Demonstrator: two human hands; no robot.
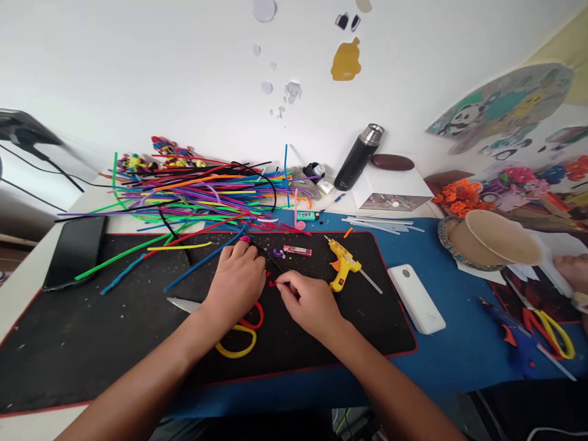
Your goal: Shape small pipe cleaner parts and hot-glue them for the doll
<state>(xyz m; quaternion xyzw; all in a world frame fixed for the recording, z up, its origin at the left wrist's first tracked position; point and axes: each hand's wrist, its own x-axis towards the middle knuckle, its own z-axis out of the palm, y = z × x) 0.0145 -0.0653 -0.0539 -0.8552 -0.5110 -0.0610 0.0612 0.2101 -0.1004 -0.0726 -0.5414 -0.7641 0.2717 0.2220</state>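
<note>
My left hand (239, 275) rests on the black mat (92, 343), fingers curled down; what they hold is hidden. A small magenta piece (245, 239) shows at its knuckles. From beside these fingers a thin black pipe cleaner (269, 254) slants toward my right hand (312, 300). That hand is closed in a pinch, its fingertips at a small bent red piece (272, 283); whether they grip it I cannot tell. Scissors with red and yellow handles (248, 343) lie partly under my left wrist. To the right lies a yellow glue gun (343, 263) with a glue stick in its back.
Many coloured pipe cleaners (206, 193) are heaped at the back left, near a phone (76, 251). A black flask (359, 158), a white power bank (416, 299) and glue sticks (383, 224) lie right. Another person's hand (572, 272) shows at the right edge, near a blue glue gun (517, 337).
</note>
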